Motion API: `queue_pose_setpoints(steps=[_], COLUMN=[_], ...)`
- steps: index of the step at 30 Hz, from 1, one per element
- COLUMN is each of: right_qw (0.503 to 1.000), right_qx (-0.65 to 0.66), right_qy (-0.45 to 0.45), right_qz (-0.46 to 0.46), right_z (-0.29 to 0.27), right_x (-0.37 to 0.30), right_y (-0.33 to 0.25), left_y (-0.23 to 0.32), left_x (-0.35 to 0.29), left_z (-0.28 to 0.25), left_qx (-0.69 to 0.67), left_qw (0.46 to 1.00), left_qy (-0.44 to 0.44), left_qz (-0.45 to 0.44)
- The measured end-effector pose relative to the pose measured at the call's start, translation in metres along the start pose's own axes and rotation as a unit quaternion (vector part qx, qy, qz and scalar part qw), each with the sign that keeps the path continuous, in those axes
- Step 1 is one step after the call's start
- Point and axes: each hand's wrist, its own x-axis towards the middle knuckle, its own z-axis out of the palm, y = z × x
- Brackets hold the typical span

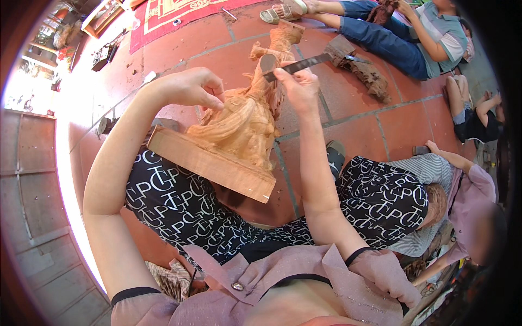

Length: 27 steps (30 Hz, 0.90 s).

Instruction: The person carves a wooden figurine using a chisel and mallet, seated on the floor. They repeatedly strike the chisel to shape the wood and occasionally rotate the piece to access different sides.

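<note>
A carved wooden figure (242, 122) in flowing robes leans away from me, its thick rectangular base (212, 165) propped against my left thigh. My right hand (302, 89) pinches a dark, narrow strip (305, 63), perhaps sandpaper, beside the figure's upper part. At the strip's left end shows a round grey-brown face (268, 63); whether it belongs to the strip or the figure I cannot tell. Bent at the wrist, my left hand (196, 87) hangs by the robe's left side with curled fingers apart from the thumb. Its fingertips are at the carving's edge, contact unclear.
Rough brown wood pieces (361, 70) lie on the red tile floor (353, 136) beyond the figure. A person (402, 38) sits at the upper right, another (467, 190) close on my right. A red patterned mat (168, 24) and a black box (104, 56) are at the upper left.
</note>
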Motion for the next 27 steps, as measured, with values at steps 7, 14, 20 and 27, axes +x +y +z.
queue_pose_setpoints(steps=[7,14,20,27], right_qw=[1.0,0.99,0.992,0.999], right_qx=[-0.01,-0.109,-0.073,-0.018], right_qy=[0.008,-0.015,-0.009,-0.017], right_qz=[0.021,-0.089,-0.098,0.032], right_z=[0.006,0.014,0.01,-0.002], right_x=[-0.005,-0.008,-0.007,-0.003], right_y=[-0.012,-0.004,-0.007,-0.012], left_y=[0.001,-0.003,0.003,0.002], left_x=[0.0,0.002,0.001,0.002], left_z=[0.0,-0.001,-0.002,-0.002], left_qx=[-0.002,-0.007,0.008,-0.014], left_qw=[1.0,1.0,1.0,1.0], left_qy=[-0.004,-0.019,-0.017,-0.022], left_qz=[-0.012,-0.017,-0.018,-0.015])
